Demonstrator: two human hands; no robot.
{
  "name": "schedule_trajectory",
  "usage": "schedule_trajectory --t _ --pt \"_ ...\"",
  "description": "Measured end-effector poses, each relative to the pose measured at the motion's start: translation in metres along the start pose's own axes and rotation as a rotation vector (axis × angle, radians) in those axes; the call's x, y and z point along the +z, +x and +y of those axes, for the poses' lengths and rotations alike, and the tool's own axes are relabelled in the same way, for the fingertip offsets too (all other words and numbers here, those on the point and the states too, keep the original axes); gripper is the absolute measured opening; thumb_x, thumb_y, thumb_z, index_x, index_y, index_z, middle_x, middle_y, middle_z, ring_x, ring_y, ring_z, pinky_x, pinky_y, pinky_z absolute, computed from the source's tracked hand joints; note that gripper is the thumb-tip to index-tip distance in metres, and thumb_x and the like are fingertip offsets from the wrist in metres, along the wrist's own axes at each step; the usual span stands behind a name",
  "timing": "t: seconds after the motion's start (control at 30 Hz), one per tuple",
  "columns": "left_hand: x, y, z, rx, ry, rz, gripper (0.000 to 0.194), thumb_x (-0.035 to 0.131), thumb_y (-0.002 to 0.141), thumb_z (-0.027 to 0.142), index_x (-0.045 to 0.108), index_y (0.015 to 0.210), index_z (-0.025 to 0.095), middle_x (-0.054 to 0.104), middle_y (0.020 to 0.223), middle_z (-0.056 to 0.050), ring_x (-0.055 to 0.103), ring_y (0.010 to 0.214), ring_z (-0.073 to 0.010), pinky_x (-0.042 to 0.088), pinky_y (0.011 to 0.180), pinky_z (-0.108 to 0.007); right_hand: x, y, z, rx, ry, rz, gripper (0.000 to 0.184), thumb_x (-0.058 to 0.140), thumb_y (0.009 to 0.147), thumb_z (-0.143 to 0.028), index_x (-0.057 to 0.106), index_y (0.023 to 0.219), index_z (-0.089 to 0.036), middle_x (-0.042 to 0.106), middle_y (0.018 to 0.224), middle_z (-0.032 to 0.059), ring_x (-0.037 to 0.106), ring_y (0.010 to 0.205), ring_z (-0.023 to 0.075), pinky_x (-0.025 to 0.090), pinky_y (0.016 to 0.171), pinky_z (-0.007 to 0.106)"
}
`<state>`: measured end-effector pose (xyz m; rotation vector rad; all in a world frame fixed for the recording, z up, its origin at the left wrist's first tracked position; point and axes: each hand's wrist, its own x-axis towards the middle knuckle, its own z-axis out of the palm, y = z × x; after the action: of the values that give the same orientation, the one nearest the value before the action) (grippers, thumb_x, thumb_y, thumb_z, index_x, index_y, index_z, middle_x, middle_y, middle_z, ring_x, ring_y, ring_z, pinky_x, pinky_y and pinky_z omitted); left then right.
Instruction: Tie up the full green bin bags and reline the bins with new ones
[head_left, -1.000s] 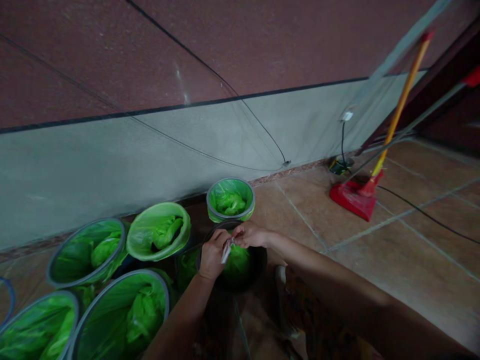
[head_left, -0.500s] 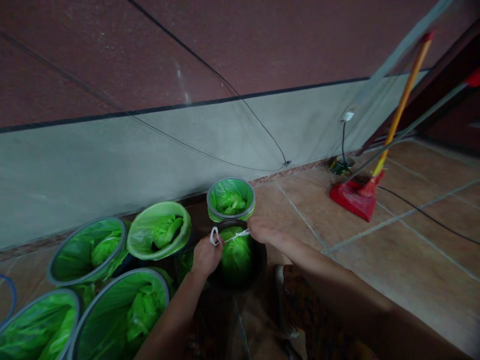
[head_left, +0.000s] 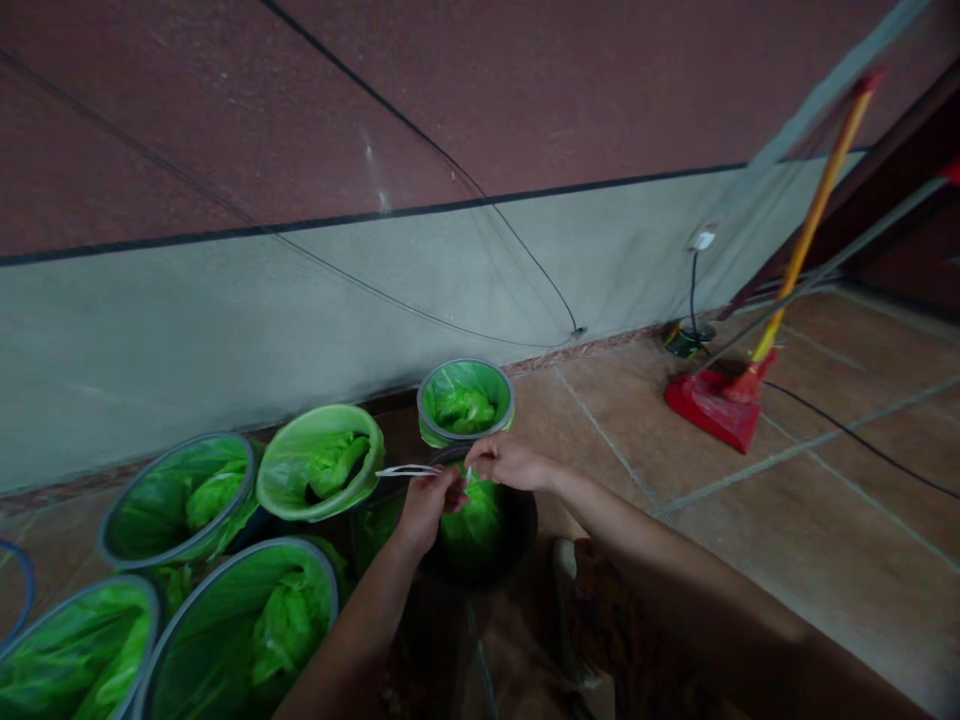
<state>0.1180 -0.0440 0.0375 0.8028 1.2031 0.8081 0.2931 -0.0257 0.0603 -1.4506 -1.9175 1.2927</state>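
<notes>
A green plastic bag sits gathered inside a dark bin in front of me. Above it, my left hand is closed on a white drawstring, a length of which sticks out leftward past the fingers. Close beside it, my right hand pinches a short white bit that looks like the same drawstring, over the top of the bag. The fingertips of both hands nearly meet. Just behind the dark bin stands a smaller grey-rimmed bin with a green liner.
Several lined bins stand at left, among them a pale green-lined bin and a large grey-rimmed bin. A red dustpan and a yellow-handled broom stand at right. A black cable crosses the tiled floor.
My hands have come closer together over the bag. The drawstring, earlier stretched between them with a small loop upright at my left hand, now extends flat to the left.
</notes>
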Motion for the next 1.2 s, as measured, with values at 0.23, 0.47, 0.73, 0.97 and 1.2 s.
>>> schedule_trajectory --t 0.23,0.47,0.73,0.97,1.2 --pt "-0.002 0.001 0.004 0.062 0.063 -0.210 0.024 0.074 0.060 0.027 0.067 0.079 0.014 0.064 0.067 0.002 0.058 0.059 -0.0101 0.045 0.061 -0.023 0.004 0.001 -0.008 -0.115 0.050 -0.050 0.024 0.050 0.084 -0.014 0.072 0.096 -0.012 0.071 0.082 0.0034 0.059 0.071 0.0108 0.043 0.064 0.020" --pt "-0.002 0.005 -0.002 0.218 0.252 -0.193 0.013 0.073 0.059 0.022 0.068 0.069 0.015 0.066 0.066 0.001 0.059 0.064 -0.0134 0.045 0.062 -0.023 0.009 0.000 -0.013 -0.101 0.144 -0.111 0.023 0.051 0.082 -0.010 0.071 0.093 -0.013 0.067 0.074 0.0010 0.060 0.067 0.0107 0.045 0.063 0.020" --pt "-0.003 0.008 -0.008 0.257 0.327 -0.114 0.013 0.065 0.073 0.031 0.066 0.073 0.018 0.065 0.062 0.001 0.060 0.054 -0.0133 0.048 0.055 -0.024 0.013 0.003 -0.019 0.061 0.317 0.101 0.055 0.060 0.080 -0.016 0.051 0.135 -0.019 0.063 0.124 0.0095 0.063 0.075 0.0116 0.049 0.064 0.023" --pt "0.000 0.004 0.000 0.179 0.304 -0.003 0.005 0.065 0.071 0.023 0.063 0.072 0.019 0.065 0.059 0.002 0.063 0.053 -0.0139 0.047 0.052 -0.023 0.014 -0.005 -0.027 0.123 -0.372 -0.075 0.024 0.053 0.084 -0.012 0.074 0.095 -0.015 0.074 0.097 0.0083 0.064 0.089 0.0191 0.044 0.073 0.025" --pt "-0.004 -0.001 0.003 -0.059 -0.016 0.074 0.026 0.080 0.057 0.026 0.062 0.072 0.016 0.070 0.065 -0.003 0.066 0.059 -0.0158 0.051 0.059 -0.027 0.013 -0.006 -0.032 0.160 -0.404 0.041 0.021 0.058 0.083 -0.020 0.078 0.089 -0.019 0.075 0.086 0.0048 0.065 0.077 0.0155 0.042 0.066 0.023"
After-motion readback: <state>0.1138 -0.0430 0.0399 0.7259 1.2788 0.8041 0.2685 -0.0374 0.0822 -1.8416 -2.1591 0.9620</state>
